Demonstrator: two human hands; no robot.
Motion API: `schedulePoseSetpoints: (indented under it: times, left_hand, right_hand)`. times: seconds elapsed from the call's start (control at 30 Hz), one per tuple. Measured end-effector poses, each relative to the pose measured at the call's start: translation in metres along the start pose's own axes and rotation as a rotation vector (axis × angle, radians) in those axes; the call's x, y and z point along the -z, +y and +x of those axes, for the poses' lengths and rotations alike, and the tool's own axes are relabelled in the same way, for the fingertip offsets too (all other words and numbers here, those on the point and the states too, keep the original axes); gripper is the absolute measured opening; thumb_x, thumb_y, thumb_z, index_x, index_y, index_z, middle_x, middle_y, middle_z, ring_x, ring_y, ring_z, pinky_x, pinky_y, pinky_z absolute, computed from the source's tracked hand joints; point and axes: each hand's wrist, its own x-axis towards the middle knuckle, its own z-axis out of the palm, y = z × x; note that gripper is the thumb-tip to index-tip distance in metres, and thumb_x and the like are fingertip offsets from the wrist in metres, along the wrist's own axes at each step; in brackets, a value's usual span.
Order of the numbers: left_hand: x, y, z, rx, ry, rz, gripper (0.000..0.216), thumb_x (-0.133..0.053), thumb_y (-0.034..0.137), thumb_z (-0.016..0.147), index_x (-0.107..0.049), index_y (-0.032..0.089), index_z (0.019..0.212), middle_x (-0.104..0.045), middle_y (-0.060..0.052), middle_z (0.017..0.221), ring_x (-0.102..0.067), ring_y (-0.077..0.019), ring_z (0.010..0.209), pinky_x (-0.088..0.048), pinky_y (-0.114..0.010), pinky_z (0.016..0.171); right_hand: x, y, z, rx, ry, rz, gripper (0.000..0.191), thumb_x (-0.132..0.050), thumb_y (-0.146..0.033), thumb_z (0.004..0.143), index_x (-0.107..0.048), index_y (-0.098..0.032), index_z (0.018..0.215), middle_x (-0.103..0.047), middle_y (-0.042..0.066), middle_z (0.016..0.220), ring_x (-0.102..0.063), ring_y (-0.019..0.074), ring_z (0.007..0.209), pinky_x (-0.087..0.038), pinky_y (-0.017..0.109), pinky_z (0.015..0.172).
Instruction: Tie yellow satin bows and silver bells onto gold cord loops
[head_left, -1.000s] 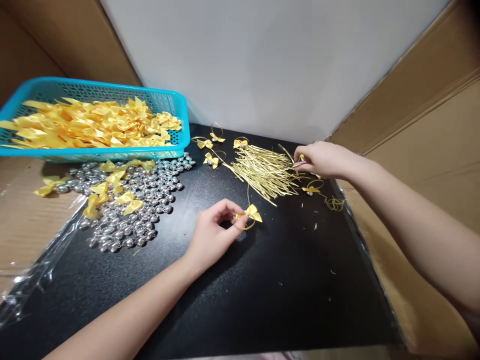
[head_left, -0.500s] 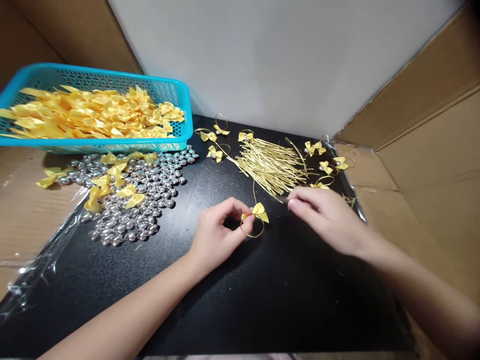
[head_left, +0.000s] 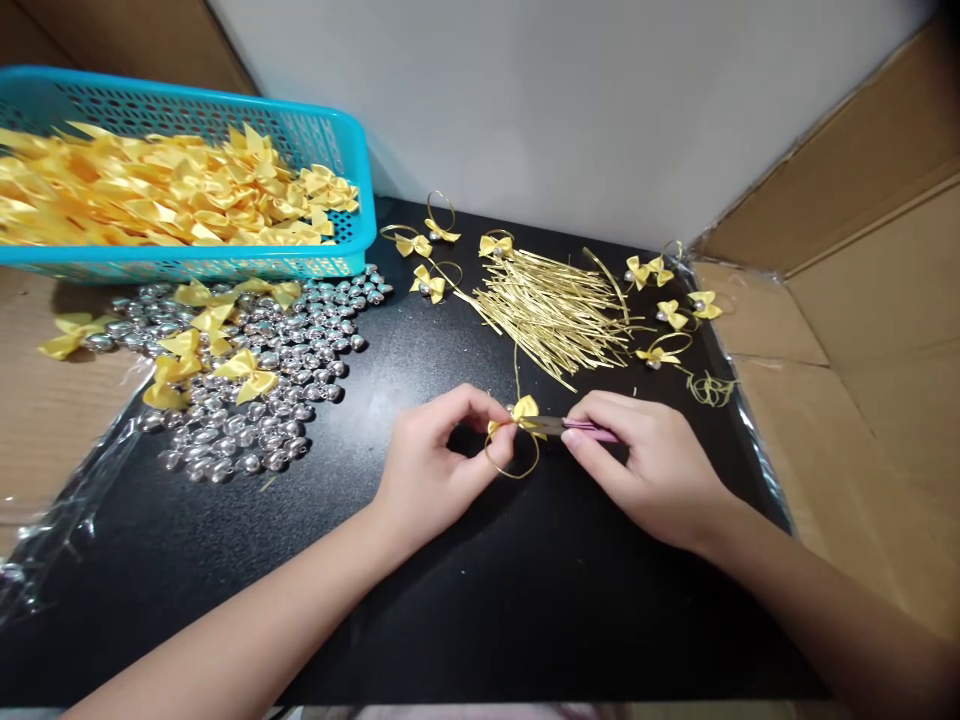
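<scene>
Right hand (head_left: 656, 470) has come in from the far right of the gold strips, where it was one second earlier, and is now just beside the left hand (head_left: 435, 460). Left hand roughly in place, thumb and forefinger pinching a yellow bow (head_left: 526, 408) near its middle. Right thumb and fingers grip a small pink-handled tool (head_left: 553, 426); its dark metal tip points left and overlaps the bow, contact not certain. Bow position: between the two hands, above the black table (head_left: 465, 620). Gold loop (head_left: 517, 477) hangs below the bow; thin gold cord (head_left: 516, 370) rises from it.

Beyond the hands: gold strips (head_left: 555, 310) in a loose heap. Bows with gold loops lie on both sides, a left group (head_left: 429, 285) and a right group (head_left: 658, 357). Tangled cord (head_left: 711, 388) near the right table edge.

To the left: silver beads (head_left: 247, 430), spread out, several loose yellow bows (head_left: 247, 375) lying on them. Behind these, blue basket (head_left: 330, 260) filled with yellow bows, its left end cut off by the view. White wall (head_left: 525, 120) at the back; cardboard (head_left: 862, 420) at right.
</scene>
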Motion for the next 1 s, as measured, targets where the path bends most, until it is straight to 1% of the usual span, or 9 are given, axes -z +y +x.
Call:
schedulePoseSetpoints:
  times: [0.27,0.43,0.6,1.0]
  left_hand:
    - [-0.0005,0.0003,0.0011,0.004,0.005,-0.019,0.006,-0.068,0.015,0.079,-0.064,0.016,0.077,-0.067,0.002,0.068,-0.061,-0.0094,0.060,-0.049,-0.020,0.059]
    - [0.0002,0.0005,0.0006,0.001,0.012,-0.016,0.005,-0.068,0.015,0.079,-0.064,0.016,0.078,-0.068,0.002,0.070,-0.062,-0.0091,0.061,-0.050,-0.019,0.060]
    - [-0.0005,0.0001,0.0003,-0.013,0.009,0.002,0.006,-0.069,0.014,0.079,-0.064,0.017,0.077,-0.068,0.002,0.069,-0.062,-0.0089,0.061,-0.049,-0.019,0.061]
    - [0.0000,-0.0004,-0.0001,-0.008,0.006,-0.010,0.006,-0.069,0.013,0.079,-0.064,0.017,0.077,-0.067,0.003,0.069,-0.061,-0.0080,0.061,-0.048,-0.018,0.060]
  right_hand:
    - [-0.0027,0.0014,0.0027,0.043,0.023,-0.011,0.020,-0.053,-0.033,0.089,-0.062,-0.019,0.077,-0.063,-0.001,0.074,-0.058,0.0122,0.066,-0.036,0.024,0.060]
    - [0.0002,0.0026,0.0003,0.032,0.037,-0.017,0.022,-0.052,-0.035,0.090,-0.063,-0.020,0.078,-0.063,-0.001,0.072,-0.056,0.0119,0.062,-0.034,0.025,0.058]
    - [0.0000,0.0012,0.0012,0.037,0.021,-0.030,0.022,-0.053,-0.035,0.089,-0.062,-0.020,0.075,-0.063,-0.002,0.072,-0.056,0.0116,0.062,-0.034,0.025,0.058]
    - [-0.0083,0.0062,0.0029,0.046,0.018,0.056,0.023,-0.051,-0.034,0.092,-0.063,-0.019,0.078,-0.061,-0.002,0.071,-0.054,0.0100,0.062,-0.034,0.023,0.059]
